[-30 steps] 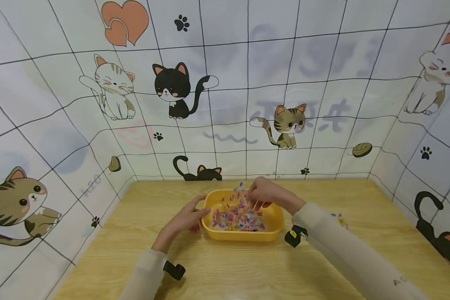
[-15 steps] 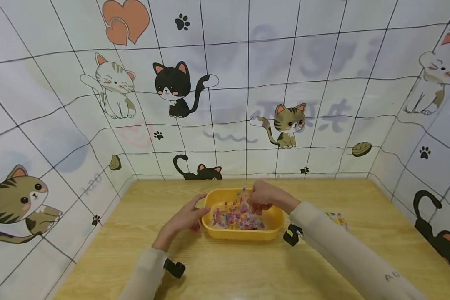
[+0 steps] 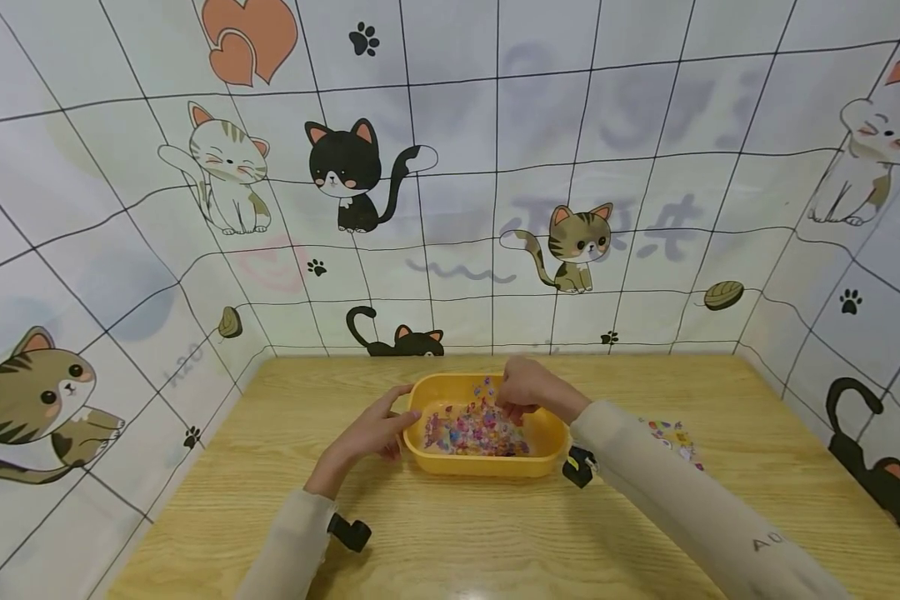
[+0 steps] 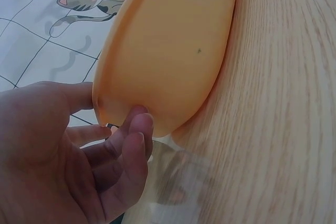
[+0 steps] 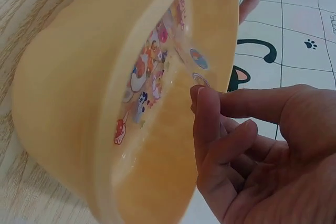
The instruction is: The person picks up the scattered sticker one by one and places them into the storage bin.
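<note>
A yellow plastic basin (image 3: 487,467) stands on the table with colourful clear sticker sheets (image 3: 468,433) inside it. My left hand (image 3: 375,429) grips its left rim, thumb over the edge and fingers against the outer wall; the left wrist view shows these fingers (image 4: 137,145) at the basin's end. Over the basin's right half, my right hand (image 3: 528,392) pinches the edge of a clear sticker sheet (image 5: 198,59) between thumb and index finger. Below the pinched sheet, other stickers (image 5: 149,61) with small cartoon figures lie along the basin's bottom.
Another colourful sticker sheet (image 3: 675,437) lies on the wooden table (image 3: 450,533) to the right, partly behind the right sleeve (image 3: 660,483). A cat-print wall covering (image 3: 457,208) closes off the back and both sides. Each wrist wears a black camera (image 3: 350,533).
The pinched sheet has come down lower into the basin with my right hand. The right sleeve has shifted left, uncovering more of the sheet on the table. My left hand keeps its grip.
</note>
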`<state>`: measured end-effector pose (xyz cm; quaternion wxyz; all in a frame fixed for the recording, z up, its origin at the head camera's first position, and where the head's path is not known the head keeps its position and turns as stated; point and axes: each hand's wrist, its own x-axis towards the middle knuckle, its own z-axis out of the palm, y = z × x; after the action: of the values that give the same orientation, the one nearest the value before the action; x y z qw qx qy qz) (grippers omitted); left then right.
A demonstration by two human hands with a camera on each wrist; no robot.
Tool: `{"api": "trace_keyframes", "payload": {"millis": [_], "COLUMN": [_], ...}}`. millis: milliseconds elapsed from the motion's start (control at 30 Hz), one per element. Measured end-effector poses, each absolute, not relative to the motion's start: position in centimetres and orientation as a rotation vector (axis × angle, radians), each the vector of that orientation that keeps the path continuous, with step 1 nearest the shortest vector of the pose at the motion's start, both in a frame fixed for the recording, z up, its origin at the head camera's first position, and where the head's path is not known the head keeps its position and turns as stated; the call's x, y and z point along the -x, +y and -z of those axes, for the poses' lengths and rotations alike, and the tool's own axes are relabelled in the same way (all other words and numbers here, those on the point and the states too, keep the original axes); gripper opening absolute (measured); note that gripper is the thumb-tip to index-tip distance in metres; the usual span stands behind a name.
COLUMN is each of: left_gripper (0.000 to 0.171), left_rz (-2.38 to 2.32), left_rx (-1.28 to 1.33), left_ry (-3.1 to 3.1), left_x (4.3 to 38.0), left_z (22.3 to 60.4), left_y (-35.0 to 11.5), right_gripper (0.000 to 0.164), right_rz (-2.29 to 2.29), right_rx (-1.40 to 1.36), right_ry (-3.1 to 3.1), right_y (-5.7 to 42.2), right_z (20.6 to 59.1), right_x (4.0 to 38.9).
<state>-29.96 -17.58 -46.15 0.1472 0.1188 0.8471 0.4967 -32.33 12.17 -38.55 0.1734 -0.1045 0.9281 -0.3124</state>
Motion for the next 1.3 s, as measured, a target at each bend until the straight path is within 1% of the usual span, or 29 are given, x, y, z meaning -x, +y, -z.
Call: {"api": "trace_keyframes", "payload": {"millis": [233,433,633,767,867,1033,1300], "left_gripper": [0.066,0.067,0.068,0.068,0.068,0.068,0.068], "left_rz": [-1.43,-1.424,-1.423,-1.426,-1.427,-1.423,-1.425], "left_rx": [-0.344,-0.352,-0.356,-0.356,-0.353,-0.345,-0.351], "left_ry": [2.436,2.43,2.429,2.432,2.434,2.434,2.431], "left_x": [30.0,29.9,29.9,29.8,29.8,29.8,29.8], "left_z": [46.1,46.1,46.0,45.9,45.8,45.9,46.0], "left_y": [-17.6,-17.5,-17.4,-17.4,-17.3,-17.4,-17.5], "right_gripper": [0.034,0.04,0.038,0.033,0.034,0.04,0.036], "right_rz": [0.857,0.851,0.795,0.776,0.78,0.763,0.697], "right_rx": [0.261,0.236,0.242,0.209,0.207,0.231,0.183], "right_ry": [2.643,2.642,2.699,2.688,2.683,2.678,2.648], "right_y": [12.2,12.3,12.1,12.0,12.1,12.1,12.0], "right_z": [38.9,39.3,39.7,40.1,40.1,40.0,39.9], "right_x": [32.5,32.6,32.9,33.0,32.9,32.6,32.8]}}
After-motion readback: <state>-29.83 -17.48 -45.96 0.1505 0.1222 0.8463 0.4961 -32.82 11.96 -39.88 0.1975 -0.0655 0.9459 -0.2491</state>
